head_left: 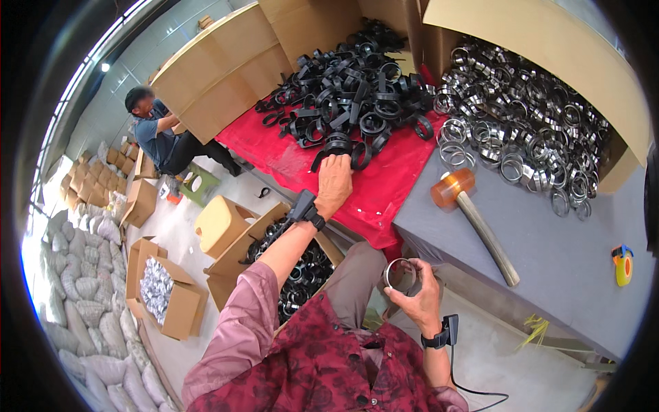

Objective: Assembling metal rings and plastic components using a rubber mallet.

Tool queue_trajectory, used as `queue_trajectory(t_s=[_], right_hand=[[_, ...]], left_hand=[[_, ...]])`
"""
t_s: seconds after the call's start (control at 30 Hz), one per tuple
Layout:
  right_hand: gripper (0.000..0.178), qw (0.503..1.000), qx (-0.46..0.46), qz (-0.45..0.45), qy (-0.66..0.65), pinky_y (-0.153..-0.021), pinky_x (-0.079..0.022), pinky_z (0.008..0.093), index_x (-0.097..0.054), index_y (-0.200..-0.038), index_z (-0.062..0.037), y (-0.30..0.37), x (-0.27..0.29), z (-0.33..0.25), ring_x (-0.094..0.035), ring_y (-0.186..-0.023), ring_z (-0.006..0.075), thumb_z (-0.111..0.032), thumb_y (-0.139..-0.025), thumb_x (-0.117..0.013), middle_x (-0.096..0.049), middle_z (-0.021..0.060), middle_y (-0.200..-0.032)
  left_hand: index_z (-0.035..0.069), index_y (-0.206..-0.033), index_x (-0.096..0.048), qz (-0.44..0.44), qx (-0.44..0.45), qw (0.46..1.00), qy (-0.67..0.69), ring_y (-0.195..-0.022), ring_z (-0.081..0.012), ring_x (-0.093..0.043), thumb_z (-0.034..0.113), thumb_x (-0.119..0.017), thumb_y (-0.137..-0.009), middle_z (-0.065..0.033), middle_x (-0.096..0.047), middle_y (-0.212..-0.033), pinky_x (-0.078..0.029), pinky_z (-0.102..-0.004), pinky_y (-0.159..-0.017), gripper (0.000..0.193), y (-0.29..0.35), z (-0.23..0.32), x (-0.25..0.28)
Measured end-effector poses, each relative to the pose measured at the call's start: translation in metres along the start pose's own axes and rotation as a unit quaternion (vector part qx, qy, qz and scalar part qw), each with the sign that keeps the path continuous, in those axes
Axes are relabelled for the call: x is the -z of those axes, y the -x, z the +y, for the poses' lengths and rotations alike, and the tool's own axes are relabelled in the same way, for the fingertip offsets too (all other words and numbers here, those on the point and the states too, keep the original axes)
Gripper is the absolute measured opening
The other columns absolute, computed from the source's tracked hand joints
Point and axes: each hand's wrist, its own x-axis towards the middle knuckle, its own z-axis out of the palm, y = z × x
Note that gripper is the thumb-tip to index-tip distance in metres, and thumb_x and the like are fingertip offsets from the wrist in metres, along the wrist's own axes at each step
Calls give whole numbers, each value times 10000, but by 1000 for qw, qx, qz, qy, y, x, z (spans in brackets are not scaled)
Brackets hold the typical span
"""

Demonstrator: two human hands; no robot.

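1. You hold a metal ring (388, 275) off the near right corner of the red worktop (257, 147), clear of its surface.
2. Your right hand (420, 296) is clamped on that ring, thumb and fingers pinching its right side; the opening faces you.
3. Your left hand (335, 182) is well apart from the right, over the red worktop, with its fingers bent down at a small stack of black rings (338, 143). You cannot tell from here whether the fingers grip one or only touch it.
4. That stack stands at the near side of a heap (336, 89) of black rings, which reaches back toward the far edge of the red worktop and across to its right edge.
5. To the right, the grey worktop (549, 261) carries a pile of shiny rings (528, 120) along its far edge.
6. A mallet (480, 223) lies near the grey worktop's left edge, orange head toward the pile, handle end toward the near edge.
7. A yellow tool (622, 268) lies by the grey worktop's right edge.
8. Below your left forearm, an open carton (228, 266) holds more black parts, with a beige stool (221, 223) just beside it.
9. Farther left, another carton (184, 305) holds silvery pieces, near stacked sacks (89, 309).
10. Beyond, a co-worker (152, 134) leans by a tall cardboard panel (220, 75).
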Motion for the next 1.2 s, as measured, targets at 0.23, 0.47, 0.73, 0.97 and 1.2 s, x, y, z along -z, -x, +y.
queue_trajectory(t_s=[0.23,0.47,0.73,0.97,1.2], right_hand=[[767,999,19,-27,-7,-967,-527,388,-538,-1280,15,-25,19,-7,-669,-1090,290,-208,-652,-919,-666,173,-1174],[747,994,111,13,14,-961,-525,406,-514,-1297,38,-71,30,-55,-651,-1083,329,-122,-670,-886,-612,198,-1177],[801,964,236,-5,125,-970,-511,442,-507,-1353,60,-65,5,-93,-601,-1135,390,-113,-658,-864,-588,227,-1255],[801,938,247,-39,241,-970,-496,444,-504,-1369,74,-26,-33,-129,-583,-1138,380,-187,-697,-855,-579,225,-1266],[776,910,255,-114,306,-960,-492,438,-507,-1333,84,-5,-83,-170,-568,-1139,367,-222,-708,-852,-577,210,-1234]], left_hand=[[28,-1048,-574,-16,36,977,207,-889,-293,-572,50,-672,-850,-124,-588,-882,-435,-408,-867,222,6,7,34],[21,-1150,-608,-171,241,607,738,-886,-76,-576,170,-611,-966,-17,-654,-1053,-450,-249,-793,237,44,41,106],[18,-1208,-640,-264,192,623,711,-961,-82,-603,296,-808,-850,-6,-675,-1071,-476,-252,-822,483,87,55,143],[-29,-1315,-622,-288,141,632,705,-932,-83,-613,433,-716,-936,-33,-698,-1100,-493,-229,-784,604,124,22,157],[-89,-1317,-619,-295,108,480,819,-1251,-249,-592,366,-575,-1031,-181,-660,-1312,-405,-379,-1116,540,165,-14,148]])
